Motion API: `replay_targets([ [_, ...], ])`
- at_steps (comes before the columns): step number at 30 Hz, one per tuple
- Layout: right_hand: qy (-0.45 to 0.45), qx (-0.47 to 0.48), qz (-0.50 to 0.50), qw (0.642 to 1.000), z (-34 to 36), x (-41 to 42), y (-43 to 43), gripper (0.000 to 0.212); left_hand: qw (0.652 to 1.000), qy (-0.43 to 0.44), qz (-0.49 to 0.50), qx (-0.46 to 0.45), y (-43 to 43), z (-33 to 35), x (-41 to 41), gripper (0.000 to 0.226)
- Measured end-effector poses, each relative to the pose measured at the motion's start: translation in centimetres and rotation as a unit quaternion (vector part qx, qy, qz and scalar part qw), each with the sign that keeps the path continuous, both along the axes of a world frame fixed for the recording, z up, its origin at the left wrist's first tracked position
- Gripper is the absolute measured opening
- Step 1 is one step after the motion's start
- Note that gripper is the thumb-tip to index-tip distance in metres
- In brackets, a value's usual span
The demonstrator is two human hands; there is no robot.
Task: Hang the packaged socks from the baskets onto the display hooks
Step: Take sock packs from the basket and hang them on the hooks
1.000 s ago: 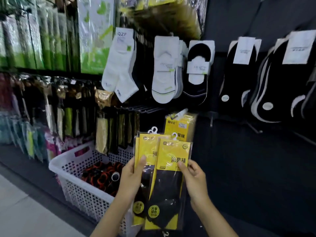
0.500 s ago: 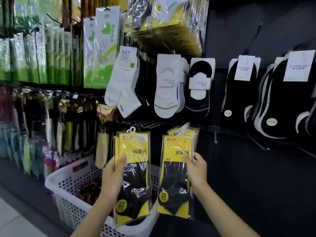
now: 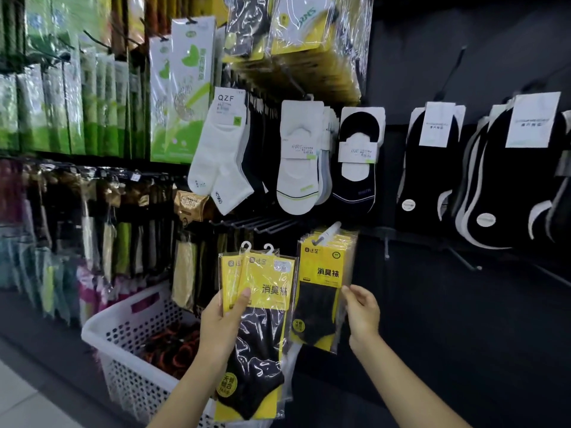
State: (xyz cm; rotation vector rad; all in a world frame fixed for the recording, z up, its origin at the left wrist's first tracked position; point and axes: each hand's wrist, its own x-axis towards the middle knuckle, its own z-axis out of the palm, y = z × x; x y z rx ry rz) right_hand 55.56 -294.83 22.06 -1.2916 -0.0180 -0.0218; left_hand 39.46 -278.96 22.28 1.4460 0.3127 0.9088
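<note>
The right hand [image 3: 363, 316] has its thumb and fingertips pinched on the right edge of a yellow sock packet [image 3: 321, 282], about halfway up the packet. Half a second ago this hand held the same packet lower down and clear of the rack. Now the packet's top sits level with the white-tipped hook [image 3: 328, 232], at the front of a bunch of matching packets hanging there. It looks threaded on, though the hanger loop itself is hidden behind the hook's tip. I judge this packet hung, or nearly so, with only the release left to do.

The left hand [image 3: 227, 325] grips two more yellow packets [image 3: 268, 288], fanned slightly, with the thumb across the front one. Their white hanger loops stand free at the top. A second ago both hands were on one stack, so the stack has since been split and the left hand now serves as the supply. These two hang just left of the loaded hook, and they are probably next.

Behind and below the left arm stands the white perforated basket [image 3: 133, 387], holding dark and orange goods too blurred to name. Bare wire hooks [image 3: 259, 223] jut out above the held packets. Higher up hang white ankle socks [image 3: 222, 156] and rows of black low-cut socks [image 3: 429, 168].
</note>
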Motion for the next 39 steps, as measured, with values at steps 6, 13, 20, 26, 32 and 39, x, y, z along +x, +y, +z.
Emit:
replay_targets([
  [6, -0.072, -0.054, 0.182, 0.979, 1.3, -4.5, -0.2, 0.02, 0.999, 0.016, -0.034, -0.03, -2.5, -0.2, 0.9, 0.022],
  [13, -0.098, -0.028, 0.203, 0.974, 2.1, -5.5, -0.8, 0.017, 0.999, 0.017, -0.041, -0.023, -3.1, 0.5, 1.0, 0.007],
  [20, -0.179, -0.081, 0.086, 0.977, 3.4, -3.9, -1.2, 0.01, 1.0, 0.008, 0.001, -0.005, -1.0, 1.0, -0.2, 0.023],
  [26, -0.188, -0.099, 0.076, 0.974, 4.5, -2.1, 0.4, 0.009, 0.999, 0.01, 0.026, 0.02, 0.3, 1.4, -0.4, 0.025],
  [32, -0.173, -0.135, 0.036, 0.975, 3.6, -0.8, 1.6, 0.013, 0.998, 0.011, 0.038, 0.043, 1.1, 1.1, -0.1, 0.026],
  [39, -0.101, -0.125, 0.015, 0.987, 2.8, 1.0, 2.4, 0.029, 0.999, 0.01, 0.029, 0.03, 1.3, 0.8, 0.3, 0.022],
])
